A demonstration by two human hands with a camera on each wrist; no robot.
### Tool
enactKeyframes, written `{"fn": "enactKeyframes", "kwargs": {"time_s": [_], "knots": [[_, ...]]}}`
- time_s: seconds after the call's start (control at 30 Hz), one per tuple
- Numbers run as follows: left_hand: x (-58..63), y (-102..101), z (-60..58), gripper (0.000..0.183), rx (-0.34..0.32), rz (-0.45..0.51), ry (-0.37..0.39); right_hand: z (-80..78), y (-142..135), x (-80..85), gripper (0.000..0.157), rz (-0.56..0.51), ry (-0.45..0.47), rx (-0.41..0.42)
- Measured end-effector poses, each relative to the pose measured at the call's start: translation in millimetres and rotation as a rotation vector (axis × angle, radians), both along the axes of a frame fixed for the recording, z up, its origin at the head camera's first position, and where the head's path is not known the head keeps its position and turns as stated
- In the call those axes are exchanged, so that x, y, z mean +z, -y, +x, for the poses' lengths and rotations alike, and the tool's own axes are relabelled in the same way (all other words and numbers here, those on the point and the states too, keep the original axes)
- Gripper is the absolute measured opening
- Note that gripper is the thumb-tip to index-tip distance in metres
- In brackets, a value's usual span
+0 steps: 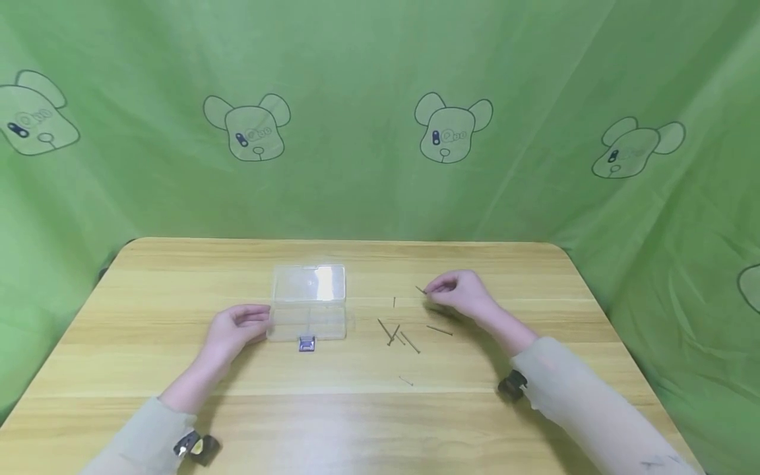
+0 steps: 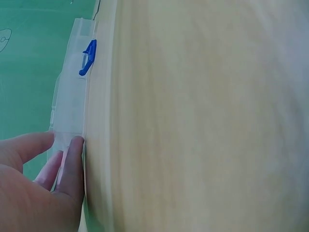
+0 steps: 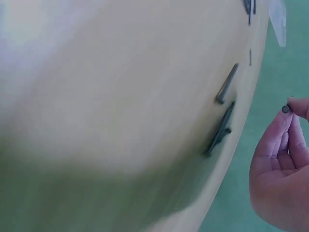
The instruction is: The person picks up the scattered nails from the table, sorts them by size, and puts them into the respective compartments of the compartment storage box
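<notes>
Plastic box (image 1: pixel 287 332) at my left hand (image 1: pixel 233 332), nail (image 1: pixel 420 289) in my right hand (image 1: pixel 466 294)

I pinch the nail between the thumb and fingers of my right hand, held up off the table (image 1: pixel 332 422) on the right, well apart from the box. Its head shows at my fingertips in the right wrist view; in the head view its shank juts out to the left.

My left hand sits at the left end of the box. Its thumb and fingers are spread and fairly straight, the tips touching the plastic without curling round it.

The box rests on the table, left of the middle. It is clear, with its lid (image 1: pixel 293 284) open on the far side and a blue latch (image 1: pixel 306 344) at the near edge. A thin divider (image 1: pixel 309 321) runs inside.

Between the box and my right hand, loose nails (image 1: pixel 410 342) lie scattered on the wood. Two of them cross, with a shorter one just beside them and a long one to the right of that. One lies on its own farther off, another near my right hand, and a small one nearest to me.

On both arms I wear pale sleeves (image 1: pixel 582 392), each with a small black device (image 1: pixel 204 450) at the wrist. Beyond the far edge of the table hangs green cloth (image 1: pixel 350 198), printed with outlined animal heads (image 1: pixel 255 132).
</notes>
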State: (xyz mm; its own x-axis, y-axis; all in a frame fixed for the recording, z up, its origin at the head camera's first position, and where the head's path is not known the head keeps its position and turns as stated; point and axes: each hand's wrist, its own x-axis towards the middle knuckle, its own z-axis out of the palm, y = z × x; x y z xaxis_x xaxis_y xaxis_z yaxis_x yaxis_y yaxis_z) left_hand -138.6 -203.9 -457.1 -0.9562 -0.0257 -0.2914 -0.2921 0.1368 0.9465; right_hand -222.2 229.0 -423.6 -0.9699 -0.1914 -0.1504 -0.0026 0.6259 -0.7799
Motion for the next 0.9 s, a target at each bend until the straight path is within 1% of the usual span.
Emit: {"fn": "enactKeyframes", "kwargs": {"time_s": [0.17, 0.5, 0.73, 0.9], "knots": [[0.2, -0.6, 0.1, 0.05, -0.006, 0.001, -0.001, -3.9, 20.1, 4.6, 0.021, -0.044, -0.004, 0.062], [0.5, 1.8, -1.5, 0.051, -0.018, 0.0, -0.006, -8.5, 66.1, 12.1, 0.018, -0.082, -0.024, 0.156], [-1.8, 4.1, -2.6, 0.052, -0.023, 0.025, 0.0, -14.1, 95.0, 11.3, 0.018, -0.088, -0.032, 0.199], [-4.2, 5.0, -3.6, 0.053, -0.027, 0.029, 0.003, -16.9, 115.8, 7.7, 0.016, -0.104, -0.024, 0.253]]}}
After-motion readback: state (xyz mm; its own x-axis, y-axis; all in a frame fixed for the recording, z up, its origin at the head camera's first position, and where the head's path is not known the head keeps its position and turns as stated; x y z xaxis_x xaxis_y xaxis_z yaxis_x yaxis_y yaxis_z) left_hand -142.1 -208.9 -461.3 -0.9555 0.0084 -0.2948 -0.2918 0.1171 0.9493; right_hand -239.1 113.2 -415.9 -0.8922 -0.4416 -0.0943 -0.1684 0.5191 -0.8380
